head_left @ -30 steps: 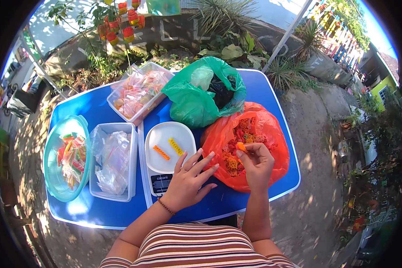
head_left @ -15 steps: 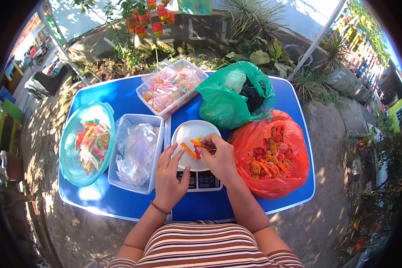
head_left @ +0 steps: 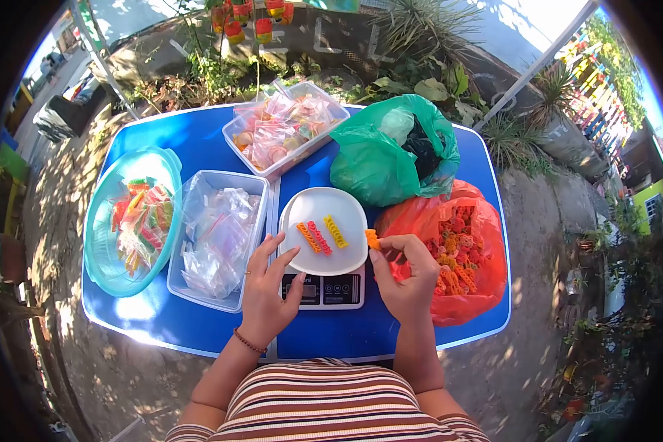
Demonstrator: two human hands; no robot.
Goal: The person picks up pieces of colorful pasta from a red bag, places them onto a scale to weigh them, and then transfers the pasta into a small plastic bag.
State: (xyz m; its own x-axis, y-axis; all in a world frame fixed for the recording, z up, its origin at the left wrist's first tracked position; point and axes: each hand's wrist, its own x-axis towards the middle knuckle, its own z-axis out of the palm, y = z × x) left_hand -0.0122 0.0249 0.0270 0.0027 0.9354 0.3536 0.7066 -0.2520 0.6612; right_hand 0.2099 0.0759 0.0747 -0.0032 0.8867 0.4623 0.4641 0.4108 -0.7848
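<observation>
On a kitchen scale [head_left: 340, 289] sits a white plate [head_left: 313, 206] bearing three spiral snack pieces: an orange piece [head_left: 308, 237], a pink-red piece [head_left: 320, 237] and a yellow piece [head_left: 336, 231]. Just off the plate's right rim, my right hand [head_left: 411, 278] pinches an orange spiral snack piece [head_left: 373, 239] between thumb and fingertips. My left hand [head_left: 271, 293] is spread, holding nothing, its fingers by the plate's lower left rim and partly over the scale. Right of the scale, a red plastic bag [head_left: 486, 283] lies open with many orange and red spiral pieces inside.
A green plastic bag [head_left: 361, 166] stands at the back right. Behind the plate is a tub [head_left: 272, 171] of small filled packets. To the left are a tub [head_left: 212, 300] of clear plastic bags and a teal basket [head_left: 99, 258] with filled packets. All rest on a blue table [head_left: 155, 324].
My right hand has moved right, from over the plate to its right side, with an orange piece in its grip. Pink-red and yellow pieces now lie on the plate beside the orange one.
</observation>
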